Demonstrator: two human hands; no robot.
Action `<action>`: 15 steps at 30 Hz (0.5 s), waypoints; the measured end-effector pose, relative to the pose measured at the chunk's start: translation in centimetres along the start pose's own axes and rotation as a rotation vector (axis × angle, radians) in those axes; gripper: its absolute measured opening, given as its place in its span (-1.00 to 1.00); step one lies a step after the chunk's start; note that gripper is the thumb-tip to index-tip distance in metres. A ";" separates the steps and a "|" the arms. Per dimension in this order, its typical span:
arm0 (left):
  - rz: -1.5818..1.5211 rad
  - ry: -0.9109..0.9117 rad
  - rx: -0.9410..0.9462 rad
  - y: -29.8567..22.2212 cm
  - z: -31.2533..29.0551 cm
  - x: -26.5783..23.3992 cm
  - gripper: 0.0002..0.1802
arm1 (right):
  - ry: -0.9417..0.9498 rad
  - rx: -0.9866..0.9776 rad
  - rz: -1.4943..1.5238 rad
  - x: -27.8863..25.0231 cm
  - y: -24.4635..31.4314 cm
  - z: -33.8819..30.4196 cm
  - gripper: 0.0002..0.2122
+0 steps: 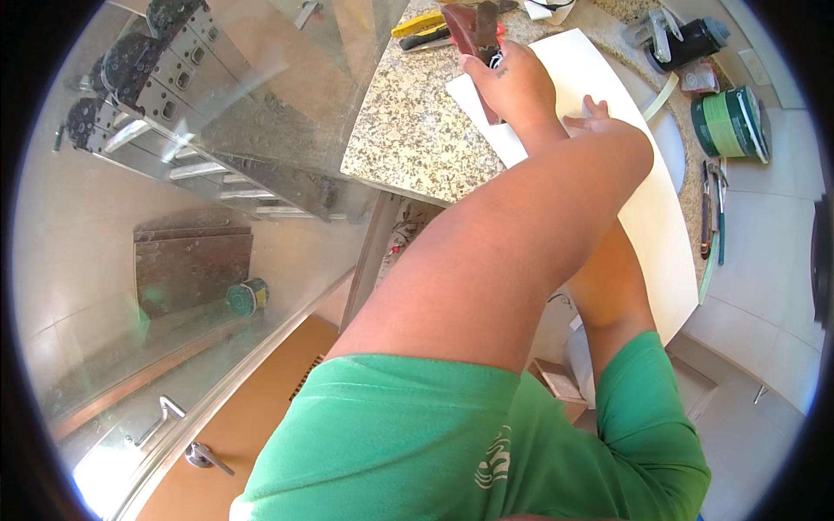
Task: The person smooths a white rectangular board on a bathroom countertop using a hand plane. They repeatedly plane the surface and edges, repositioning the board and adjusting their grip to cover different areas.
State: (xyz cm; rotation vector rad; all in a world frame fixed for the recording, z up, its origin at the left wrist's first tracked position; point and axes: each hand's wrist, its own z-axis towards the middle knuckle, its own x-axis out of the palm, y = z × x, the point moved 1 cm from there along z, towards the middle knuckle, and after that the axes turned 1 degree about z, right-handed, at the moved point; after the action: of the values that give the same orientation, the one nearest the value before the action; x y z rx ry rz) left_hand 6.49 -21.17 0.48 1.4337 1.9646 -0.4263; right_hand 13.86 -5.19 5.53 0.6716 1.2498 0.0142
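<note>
My arms are crossed, the left forearm over the right. My right hand point(519, 87) is closed around a glossy dark-brown object point(473, 33) with a black and white part near the fingers; its exact kind I cannot make out. The object stands over the edge of a long white panel point(665, 252) on a speckled granite countertop point(417, 122). My left hand point(594, 117) is on or just above the panel beside the right wrist, fingers spread; most of it is hidden behind its own arm.
A yellow-handled tool point(417, 24) and dark pliers point(427, 39) lie at the far counter edge. To the right are a green tub point(730, 124), a black container point(686, 43) and slim hand tools point(714, 213). A glass pane point(287, 252) rises at left, a ladder point(217, 165) behind it.
</note>
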 end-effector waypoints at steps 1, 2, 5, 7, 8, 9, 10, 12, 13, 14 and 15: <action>-0.051 -0.040 0.038 -0.1 -0.5 0.5 0.17 | 0.006 -0.021 0.004 -0.1 0.0 0.1 -0.52; -0.073 -0.100 0.040 0.3 -0.9 1.2 0.13 | 0.031 -0.003 -0.010 -0.2 0.0 -0.1 -0.52; -0.132 -0.258 0.029 1.0 -1.9 2.4 -0.03 | 0.084 -0.061 0.012 0.1 0.3 -0.5 -0.53; -0.150 -0.163 -0.031 0.9 -1.6 1.5 0.12 | 0.183 -0.079 0.010 0.8 0.6 -0.9 -0.55; -0.177 -0.006 -0.012 0.7 -1.3 0.6 0.28 | 0.204 -0.097 -0.008 1.2 0.9 -0.9 -0.58; -0.177 0.004 -0.007 0.5 -0.8 0.1 0.27 | 0.164 -0.154 -0.035 1.6 1.2 -0.9 -0.57; -0.176 0.013 -0.002 0.4 -0.3 -0.1 0.27 | 0.123 -0.211 -0.061 2.1 1.5 -0.9 -0.56; -0.052 0.058 -0.018 0.2 0.5 -0.4 0.26 | 0.114 -0.245 -0.085 2.9 2.0 -0.5 -0.57; 0.070 0.093 -0.039 0.3 0.7 -0.3 0.26 | 0.095 -0.264 -0.090 3.2 2.2 -0.3 -0.57; 0.088 0.101 -0.046 0.3 0.8 -0.2 0.25 | 0.082 -0.273 -0.103 3.6 2.4 -0.1 -0.56; 0.105 0.110 -0.052 0.4 0.8 0.0 0.25 | 0.067 -0.281 -0.116 3.9 2.6 0.2 -0.56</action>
State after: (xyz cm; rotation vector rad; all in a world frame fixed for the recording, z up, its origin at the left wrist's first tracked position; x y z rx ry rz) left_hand 7.09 -21.54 -0.03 1.5475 1.9601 -0.2521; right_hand 16.24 -1.76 3.40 0.3571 1.3195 0.1153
